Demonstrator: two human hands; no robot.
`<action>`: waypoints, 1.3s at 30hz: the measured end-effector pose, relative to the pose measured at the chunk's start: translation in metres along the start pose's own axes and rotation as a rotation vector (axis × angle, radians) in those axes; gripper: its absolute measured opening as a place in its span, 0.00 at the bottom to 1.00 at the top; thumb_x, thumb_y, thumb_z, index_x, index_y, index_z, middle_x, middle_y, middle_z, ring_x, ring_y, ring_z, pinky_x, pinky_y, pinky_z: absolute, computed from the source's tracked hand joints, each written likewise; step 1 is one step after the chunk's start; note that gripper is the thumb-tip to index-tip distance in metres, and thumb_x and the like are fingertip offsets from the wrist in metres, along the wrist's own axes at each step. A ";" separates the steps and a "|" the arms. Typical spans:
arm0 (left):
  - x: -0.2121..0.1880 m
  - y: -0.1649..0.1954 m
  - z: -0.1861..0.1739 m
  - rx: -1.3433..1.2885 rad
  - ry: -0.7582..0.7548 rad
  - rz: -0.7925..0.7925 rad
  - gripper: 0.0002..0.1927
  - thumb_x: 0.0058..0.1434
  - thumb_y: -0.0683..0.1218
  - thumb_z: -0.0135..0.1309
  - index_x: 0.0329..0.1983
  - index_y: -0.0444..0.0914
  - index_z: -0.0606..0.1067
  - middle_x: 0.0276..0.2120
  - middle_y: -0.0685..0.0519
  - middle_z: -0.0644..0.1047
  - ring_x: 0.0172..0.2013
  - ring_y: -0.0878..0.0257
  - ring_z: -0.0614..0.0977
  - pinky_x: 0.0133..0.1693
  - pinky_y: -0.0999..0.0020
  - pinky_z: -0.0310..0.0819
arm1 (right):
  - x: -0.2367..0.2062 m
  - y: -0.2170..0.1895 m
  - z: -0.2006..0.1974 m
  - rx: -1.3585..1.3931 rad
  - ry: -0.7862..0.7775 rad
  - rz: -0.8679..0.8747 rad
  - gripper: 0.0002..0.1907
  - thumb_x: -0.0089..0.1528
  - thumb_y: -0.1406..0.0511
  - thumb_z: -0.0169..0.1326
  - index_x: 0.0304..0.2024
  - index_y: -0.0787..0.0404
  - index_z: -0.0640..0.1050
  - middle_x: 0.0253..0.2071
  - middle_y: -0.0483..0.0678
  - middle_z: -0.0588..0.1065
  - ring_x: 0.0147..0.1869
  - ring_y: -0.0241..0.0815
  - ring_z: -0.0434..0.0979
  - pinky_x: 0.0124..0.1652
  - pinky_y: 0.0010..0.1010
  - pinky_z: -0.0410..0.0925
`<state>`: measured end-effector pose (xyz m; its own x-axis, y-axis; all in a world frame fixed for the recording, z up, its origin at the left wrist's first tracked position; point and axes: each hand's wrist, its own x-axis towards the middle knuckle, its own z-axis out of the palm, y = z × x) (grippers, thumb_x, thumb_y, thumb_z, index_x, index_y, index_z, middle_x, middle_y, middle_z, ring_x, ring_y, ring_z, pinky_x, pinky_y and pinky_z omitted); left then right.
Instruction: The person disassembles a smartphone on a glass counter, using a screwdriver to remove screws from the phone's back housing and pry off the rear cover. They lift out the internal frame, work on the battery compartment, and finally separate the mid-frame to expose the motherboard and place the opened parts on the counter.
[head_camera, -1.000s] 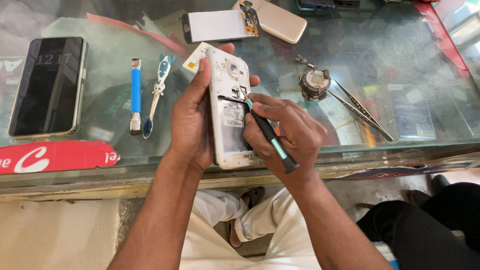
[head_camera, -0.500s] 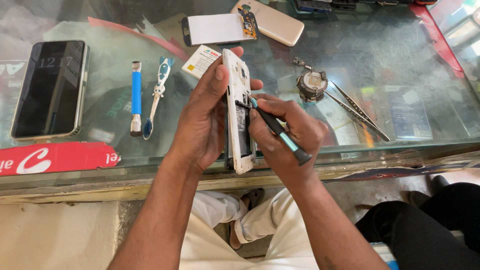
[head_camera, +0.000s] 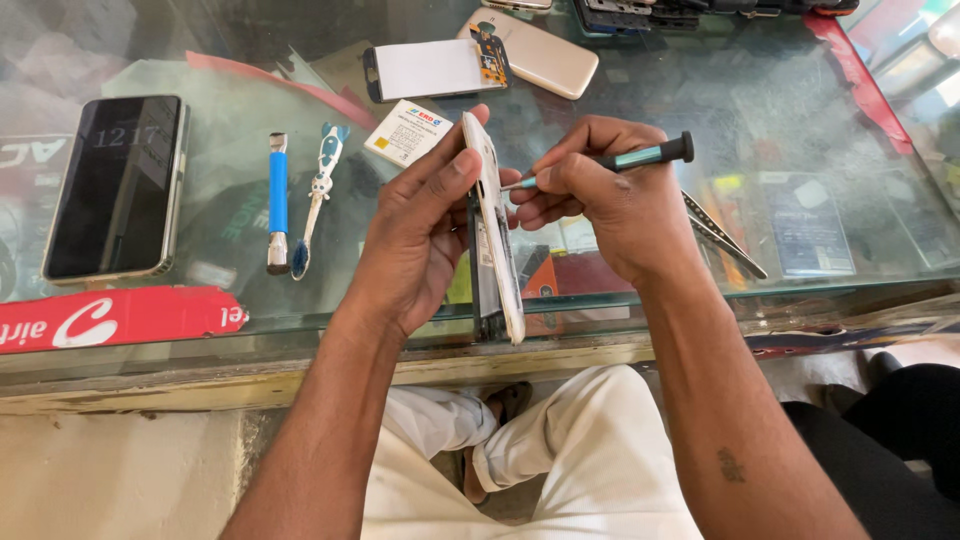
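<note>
The left hand (head_camera: 420, 235) is clasped around a white phone (head_camera: 497, 235) with its back cover off, holding it on edge so the thin side faces up, fingers wrapped over the far face and the thumb behind. The phone's lower end sits down at the front rim of the glass counter (head_camera: 700, 110), roughly in the middle of the view. The right hand (head_camera: 600, 200) is pinched closed on a small precision screwdriver (head_camera: 620, 160) — teal shaft, black cap pointing toward two o'clock — and its metal tip touches the phone's upper edge, just beside the left fingertips.

Outward from there, at about eleven o'clock from the phone, a flat battery pack (head_camera: 405, 132) with a white and yellow label lies on the glass. Farther toward nine o'clock sit a blue-handled tool (head_camera: 277, 200) and a white and blue brush (head_camera: 315, 200), side by side and nearly parallel. Well off at nine o'clock rests a dark smartphone (head_camera: 115, 188), screen up. At twelve o'clock lies a loose display panel (head_camera: 430, 68) with a white face, and just to its right a gold phone body (head_camera: 540, 55). Metal tweezers (head_camera: 725, 235) poke out from behind the right wrist at three o'clock. A red strip (head_camera: 120, 318) runs along the counter's near edge at eight o'clock — below it, the person's white trousers (head_camera: 600, 450).
</note>
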<state>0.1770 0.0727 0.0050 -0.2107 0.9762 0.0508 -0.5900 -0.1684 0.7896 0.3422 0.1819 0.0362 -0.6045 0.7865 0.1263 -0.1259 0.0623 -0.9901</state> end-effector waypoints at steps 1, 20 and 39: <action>0.001 -0.001 0.001 0.003 0.009 -0.001 0.35 0.64 0.58 0.58 0.72 0.42 0.68 0.46 0.47 0.81 0.43 0.65 0.83 0.47 0.65 0.81 | 0.000 0.000 0.001 0.009 0.014 -0.017 0.03 0.62 0.74 0.53 0.35 0.73 0.76 0.33 0.60 0.80 0.31 0.47 0.84 0.36 0.37 0.81; 0.002 -0.009 -0.003 -0.102 -0.115 0.140 0.45 0.60 0.43 0.65 0.78 0.40 0.58 0.52 0.49 0.79 0.51 0.63 0.80 0.53 0.67 0.75 | -0.033 -0.025 0.031 -0.279 -0.059 -0.163 0.21 0.56 0.69 0.70 0.45 0.61 0.72 0.54 0.53 0.79 0.60 0.41 0.81 0.55 0.31 0.77; 0.008 -0.017 0.014 0.398 0.167 0.253 0.39 0.58 0.44 0.53 0.75 0.32 0.64 0.40 0.45 0.81 0.36 0.66 0.79 0.37 0.69 0.76 | -0.025 -0.022 0.022 -0.350 0.017 -0.030 0.10 0.58 0.70 0.51 0.42 0.63 0.74 0.33 0.44 0.77 0.36 0.30 0.81 0.39 0.27 0.81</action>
<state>0.1961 0.0854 0.0002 -0.4497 0.8710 0.1978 -0.1678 -0.2999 0.9391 0.3426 0.1475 0.0564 -0.5911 0.7911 0.1572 0.1359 0.2898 -0.9474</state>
